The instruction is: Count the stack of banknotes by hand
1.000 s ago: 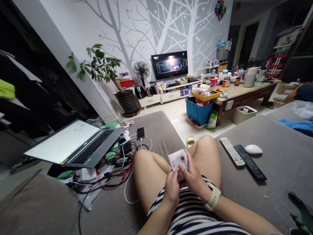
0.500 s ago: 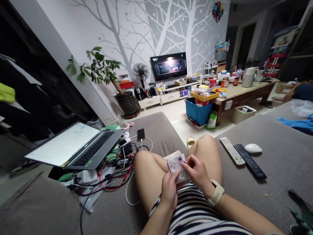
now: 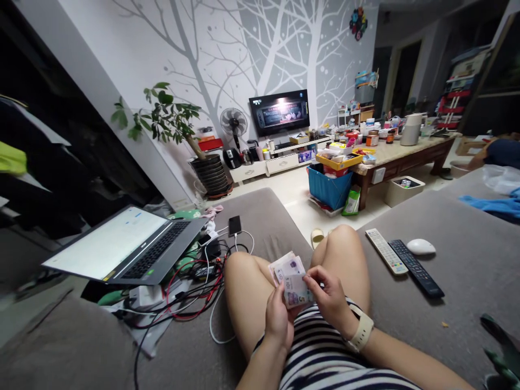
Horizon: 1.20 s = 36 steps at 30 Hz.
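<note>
The left hand grips a small, loosely fanned stack of banknotes above the lap, between the knees, with its other fingers hidden behind the paper. The right hand sits just beside the stack, its fingers curled narrowly at the right edge; whether they pinch a note is hard to make out. A white remote, black remote and white mouse lie on the grey sofa to the right.

Your left hand hides the lower edge of the banknotes, and the laptop screen is too blurred to read.
</note>
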### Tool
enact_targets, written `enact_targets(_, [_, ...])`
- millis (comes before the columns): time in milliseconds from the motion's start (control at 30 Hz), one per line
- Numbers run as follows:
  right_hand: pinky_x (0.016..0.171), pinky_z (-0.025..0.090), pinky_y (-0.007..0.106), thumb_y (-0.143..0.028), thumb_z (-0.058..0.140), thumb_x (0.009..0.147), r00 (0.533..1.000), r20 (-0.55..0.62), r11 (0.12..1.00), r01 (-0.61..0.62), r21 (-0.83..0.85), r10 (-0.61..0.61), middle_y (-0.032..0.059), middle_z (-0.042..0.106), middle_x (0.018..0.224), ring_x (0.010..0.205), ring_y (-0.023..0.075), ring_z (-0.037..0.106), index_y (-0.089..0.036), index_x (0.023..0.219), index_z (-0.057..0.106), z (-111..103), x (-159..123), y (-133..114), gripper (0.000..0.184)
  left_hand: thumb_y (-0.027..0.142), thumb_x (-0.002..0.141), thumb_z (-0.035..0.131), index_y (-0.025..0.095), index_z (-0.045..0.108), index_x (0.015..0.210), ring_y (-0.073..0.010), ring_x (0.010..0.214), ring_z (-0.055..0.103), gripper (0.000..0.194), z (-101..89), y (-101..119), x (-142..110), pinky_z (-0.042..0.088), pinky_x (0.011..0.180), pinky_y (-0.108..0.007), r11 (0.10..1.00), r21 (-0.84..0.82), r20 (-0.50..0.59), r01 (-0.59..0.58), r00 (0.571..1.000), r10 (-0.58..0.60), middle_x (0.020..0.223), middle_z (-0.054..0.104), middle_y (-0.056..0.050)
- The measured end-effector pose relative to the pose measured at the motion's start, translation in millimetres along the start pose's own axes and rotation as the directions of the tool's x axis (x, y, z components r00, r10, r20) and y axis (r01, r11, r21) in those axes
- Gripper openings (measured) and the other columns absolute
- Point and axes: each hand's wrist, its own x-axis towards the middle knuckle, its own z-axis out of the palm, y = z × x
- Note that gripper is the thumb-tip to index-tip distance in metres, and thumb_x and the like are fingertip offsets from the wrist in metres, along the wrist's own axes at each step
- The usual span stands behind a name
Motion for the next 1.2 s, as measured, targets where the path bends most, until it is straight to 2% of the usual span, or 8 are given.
enact_targets(267, [0.055,0.037,0.023,-0.041,0.049,0.095,0.999,0.028,0.999,-0.018,0.041,0.017,-0.0011,0.053,0.065,0.06,0.013,0.047,-0.018,0.077,0.058,0,-2,3,0.031,0.025,0.081,0.061,0.012,0.072,0.089,-0.0224,0.071,0.072,0.019,-3.9,-7,1,0.057,0.062,-0.029,0.999,0.05,-0.003,-0.01,1.0,0.01,0.076,0.075,-0.009])
enact_targets(467, [0.056,0.037,0.024,-0.045,0.043,0.098,0.999,0.036,0.996,-0.021,0.091,0.018,-0.0004,0.054,0.059,0.056,0.0129,0.046,-0.019,0.064,0.055,-3,-4,4,0.044,0.032,0.074,0.07,0.01,0.073,0.088,-0.0229,0.073,0.071,0.027,-2.4,-5,-1,0.055,0.06,-0.028,0.999,0.033,0.048,-0.038,0.998,0.037,0.084,0.076,-0.011])
enact_targets(567, [0.055,0.038,0.024,-0.048,0.05,0.094,0.997,-0.022,0.992,-0.073,0.102,0.075,-0.0024,0.049,0.058,0.056,0.013,0.045,-0.019,0.066,0.052,-2,-1,8,0.04,0.032,0.071,0.072,0.011,0.073,0.09,-0.0224,0.072,0.071,0.028,-1.3,-3,-4,0.053,0.058,-0.027,0.999,0.027,0.067,-0.028,0.997,0.026,0.084,0.076,-0.011])
enact_targets(700, [0.055,0.037,0.023,-0.049,0.059,0.088,0.988,-0.088,0.985,-0.116,0.124,0.128,-0.0043,0.044,0.061,0.058,0.0127,0.042,-0.02,0.069,0.049,0,5,14,0.035,0.032,0.069,0.075,0.012,0.072,0.089,-0.0231,0.075,0.071,0.029,-1.2,-3,-6,0.056,0.064,-0.03,1.0,0.002,0.106,-0.031,0.994,0.03,0.086,0.077,-0.01])
enact_targets(833, [0.054,0.038,0.023,-0.05,0.062,0.085,0.985,-0.073,0.976,-0.141,0.167,0.154,-0.0044,0.044,0.064,0.059,0.0127,0.042,-0.02,0.073,0.049,1,7,17,0.035,0.03,0.069,0.075,0.014,0.072,0.095,-0.0234,0.075,0.071,0.03,-3.3,-6,-5,0.056,0.066,-0.031,1.0,0.018,0.15,-0.015,0.989,0.012,0.089,0.077,-0.01])
enact_targets(1033, [0.054,0.036,0.023,-0.054,0.063,0.083,0.982,-0.062,0.973,-0.169,0.156,0.18,-0.005,0.042,0.062,0.058,0.0124,0.04,-0.02,0.071,0.048,2,7,21,0.039,0.025,0.066,0.077,0.009,0.072,0.1,-0.0262,0.081,0.071,0.037,-5.5,-12,-5,0.054,0.071,-0.031,0.999,0.007,0.23,-0.035,0.973,0.033,0.087,0.076,-0.012])
enact_targets(1200, [0.054,0.035,0.024,-0.055,0.06,0.084,0.983,-0.055,0.977,-0.167,0.13,0.176,-0.0045,0.042,0.062,0.058,0.013,0.04,-0.02,0.069,0.048,1,7,23,0.04,0.026,0.063,0.08,0.009,0.073,0.097,-0.0272,0.081,0.071,0.039,-5.0,-13,-5,0.053,0.072,-0.032,0.999,0.006,0.213,-0.04,0.976,0.038,0.084,0.076,-0.011])
